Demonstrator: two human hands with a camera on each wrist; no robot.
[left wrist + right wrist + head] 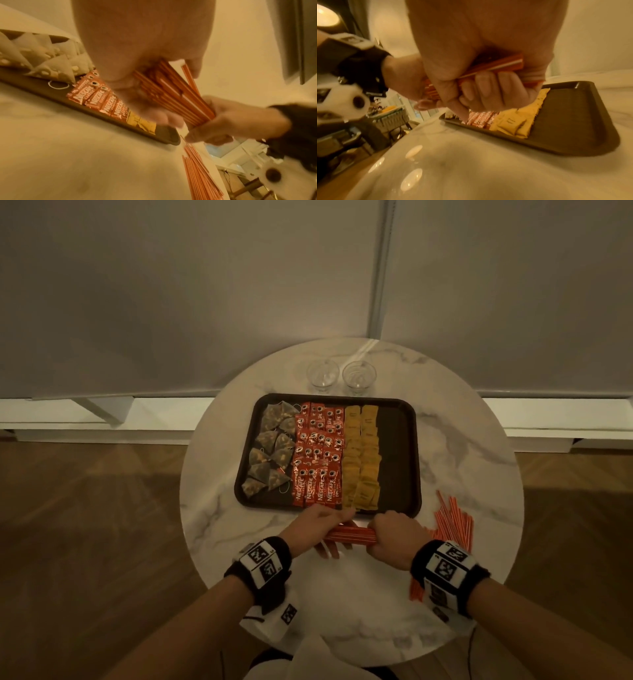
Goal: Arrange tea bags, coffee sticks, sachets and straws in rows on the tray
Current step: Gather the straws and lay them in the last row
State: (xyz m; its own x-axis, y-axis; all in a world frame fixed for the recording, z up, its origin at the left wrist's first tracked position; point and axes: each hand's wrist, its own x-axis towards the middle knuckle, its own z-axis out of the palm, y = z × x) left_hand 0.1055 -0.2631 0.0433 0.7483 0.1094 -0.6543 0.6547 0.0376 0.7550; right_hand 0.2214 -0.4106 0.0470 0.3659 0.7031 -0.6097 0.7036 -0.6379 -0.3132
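Straws (349, 535), a bundle of them, sit low in the middle of the head view, clenched at one end by the left hand (320, 523) and at the other by the right hand (397, 530), just in front of the tray (399, 508). To do this step well, I would square the ends level, then lay them lengthwise on the bare dark strip at the tray's right, beside the yellow sachets (363, 453). Loose straws (452, 518) lie at lower right near the table (479, 446) edge, so the sweep should stay short.

my right hand (488, 65) fists a bundle of thin orange-and-white straws (501, 66) above the dark brown plastic tray's (573, 121) yellow paper sachets (518, 121); my left hand (406, 81) grips its far end.
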